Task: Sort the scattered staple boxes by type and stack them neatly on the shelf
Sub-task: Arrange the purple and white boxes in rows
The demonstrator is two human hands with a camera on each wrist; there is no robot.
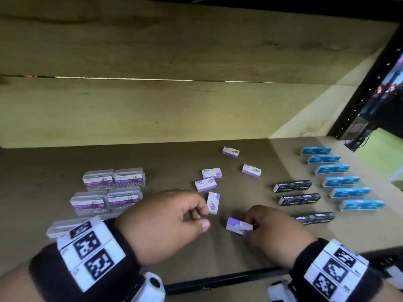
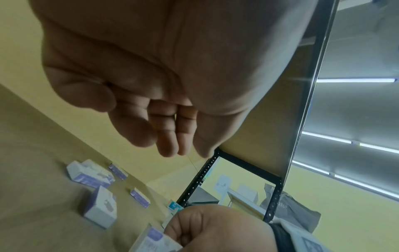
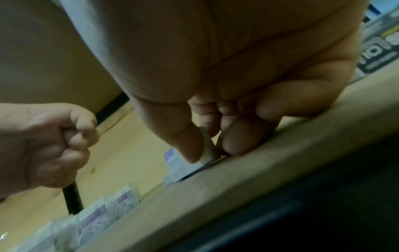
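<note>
On the wooden shelf (image 1: 54, 166) lie several small purple-and-white staple boxes, loose near the middle (image 1: 206, 184) (image 1: 251, 170) (image 1: 230, 151). My right hand (image 1: 248, 227) pinches one purple-and-white box (image 1: 236, 224) low over the shelf's front; the right wrist view shows the thumb and fingers (image 3: 210, 153) on this box (image 3: 177, 163). My left hand (image 1: 201, 217) hovers with loosely bent fingers beside another purple box (image 1: 213, 202) and holds nothing, as the left wrist view confirms for the hand (image 2: 134, 126). Whether its fingertips touch that box I cannot tell.
Three black staple boxes (image 1: 292, 185) lie in a column right of centre. Several blue boxes (image 1: 340, 181) form a column at the far right. Clear paper clip boxes (image 1: 113, 179) are grouped at the left. A black metal upright (image 1: 370, 83) and front rail (image 1: 218, 280) bound the shelf.
</note>
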